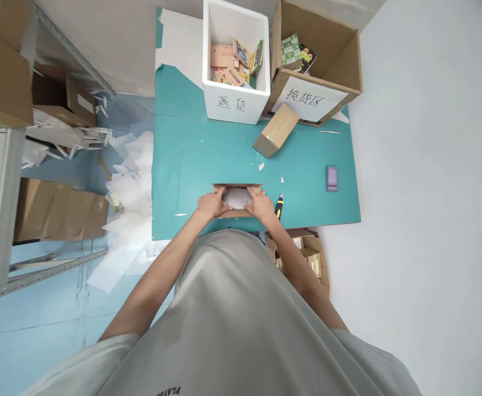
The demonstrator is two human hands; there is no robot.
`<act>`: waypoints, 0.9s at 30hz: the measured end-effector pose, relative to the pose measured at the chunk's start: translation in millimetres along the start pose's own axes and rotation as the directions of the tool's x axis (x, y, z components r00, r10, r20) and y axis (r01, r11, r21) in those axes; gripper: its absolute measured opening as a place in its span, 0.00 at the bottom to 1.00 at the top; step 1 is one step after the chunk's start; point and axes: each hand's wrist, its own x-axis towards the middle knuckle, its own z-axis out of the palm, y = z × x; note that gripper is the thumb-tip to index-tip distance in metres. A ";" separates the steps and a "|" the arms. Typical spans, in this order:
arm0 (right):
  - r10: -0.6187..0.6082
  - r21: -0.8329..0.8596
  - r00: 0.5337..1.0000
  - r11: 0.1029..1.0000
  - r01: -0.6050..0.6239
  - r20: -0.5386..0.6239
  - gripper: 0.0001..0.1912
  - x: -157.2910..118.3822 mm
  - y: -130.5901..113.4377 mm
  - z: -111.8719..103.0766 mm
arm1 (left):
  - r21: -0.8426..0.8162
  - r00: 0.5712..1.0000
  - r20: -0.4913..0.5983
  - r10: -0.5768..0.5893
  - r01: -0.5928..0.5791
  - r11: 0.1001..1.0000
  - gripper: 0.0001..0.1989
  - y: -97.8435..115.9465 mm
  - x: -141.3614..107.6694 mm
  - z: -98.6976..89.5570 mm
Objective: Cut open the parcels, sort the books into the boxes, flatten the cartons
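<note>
Head: open box (239, 214) between hands (211, 204)

A white bin (236, 93) holds booklets (223, 56); a large carton (339, 63) stands beside it.

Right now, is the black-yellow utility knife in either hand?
No, the knife lies on the teal tabletop; left hand and right hand hold the brown cardboard box.

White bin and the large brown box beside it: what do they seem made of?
The white bin looks like smooth, matte foam, going by its thick walls, though rigid plastic is possible. The large brown box seems dull, uncoated cardboard, from its tan colour and folded edges.
</note>
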 end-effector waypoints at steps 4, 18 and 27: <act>-0.020 0.091 1.000 0.996 0.021 -0.010 0.41 -3.8 8.1 -1.3 | -0.061 0.992 -0.121 -0.039 0.032 0.998 0.41 -0.1 -9.3 5.6; -0.010 0.749 0.988 0.652 0.123 -0.154 0.46 -22.5 65.4 18.4 | -0.763 0.925 -0.355 -0.137 -0.202 0.614 0.39 -79.0 -14.9 29.8; 0.023 0.624 0.989 0.778 0.074 -0.145 0.46 -27.6 51.7 9.0 | -0.265 0.873 -0.353 0.337 -0.439 0.859 0.25 4.8 -24.3 -0.8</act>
